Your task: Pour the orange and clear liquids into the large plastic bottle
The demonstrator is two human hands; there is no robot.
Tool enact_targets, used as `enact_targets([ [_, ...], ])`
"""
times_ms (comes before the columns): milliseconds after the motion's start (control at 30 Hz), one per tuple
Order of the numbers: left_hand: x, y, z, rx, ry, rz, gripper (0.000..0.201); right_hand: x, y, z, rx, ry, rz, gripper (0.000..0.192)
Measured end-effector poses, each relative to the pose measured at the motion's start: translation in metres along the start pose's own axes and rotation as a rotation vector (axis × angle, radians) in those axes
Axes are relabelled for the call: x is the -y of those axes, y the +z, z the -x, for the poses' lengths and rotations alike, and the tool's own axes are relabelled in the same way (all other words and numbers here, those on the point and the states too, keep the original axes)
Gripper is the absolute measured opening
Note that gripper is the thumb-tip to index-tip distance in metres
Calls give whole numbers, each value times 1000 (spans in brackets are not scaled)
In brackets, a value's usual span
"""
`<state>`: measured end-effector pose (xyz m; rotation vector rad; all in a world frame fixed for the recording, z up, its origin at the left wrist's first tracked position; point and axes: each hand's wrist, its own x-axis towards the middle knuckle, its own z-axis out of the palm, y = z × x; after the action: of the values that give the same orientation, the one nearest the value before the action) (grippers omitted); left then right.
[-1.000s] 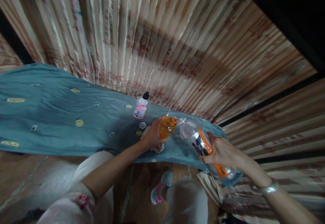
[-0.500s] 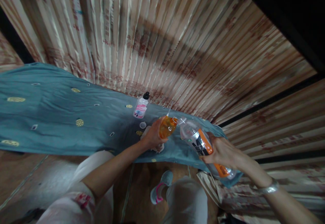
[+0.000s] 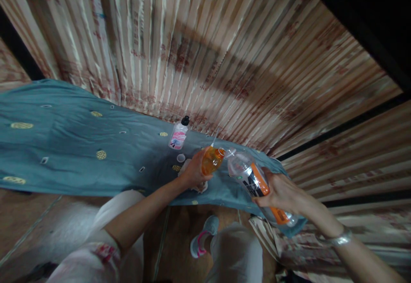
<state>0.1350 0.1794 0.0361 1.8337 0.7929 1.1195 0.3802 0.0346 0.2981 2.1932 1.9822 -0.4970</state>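
My left hand [image 3: 192,174] is wrapped round a small bottle of orange liquid [image 3: 212,160], tilted with its mouth to the right. My right hand [image 3: 278,192] grips a large clear plastic bottle [image 3: 241,165] with an orange and black label, slanting with its neck up and to the left. The two mouths meet or nearly meet; whether they touch I cannot tell. Beneath my left hand lies a crumpled whitish cloth or tissue [image 3: 202,187], partly hidden. Close by on the sheet are a small white cap [image 3: 181,158] and a clear bottle with a black top and pink label [image 3: 178,135].
A teal patterned sheet [image 3: 73,146] covers the long surface before me. Pleated curtains [image 3: 192,52] hang behind it, with dark frame bars [image 3: 346,124] at the right. My legs and a grey shoe [image 3: 205,236] are below, on a brown floor [image 3: 173,240].
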Motion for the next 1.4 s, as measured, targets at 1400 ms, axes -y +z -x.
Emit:
enact_targets([
  [1400, 6, -1, 0, 19, -12, 29, 133, 6, -3, 4, -10, 18, -1, 49],
])
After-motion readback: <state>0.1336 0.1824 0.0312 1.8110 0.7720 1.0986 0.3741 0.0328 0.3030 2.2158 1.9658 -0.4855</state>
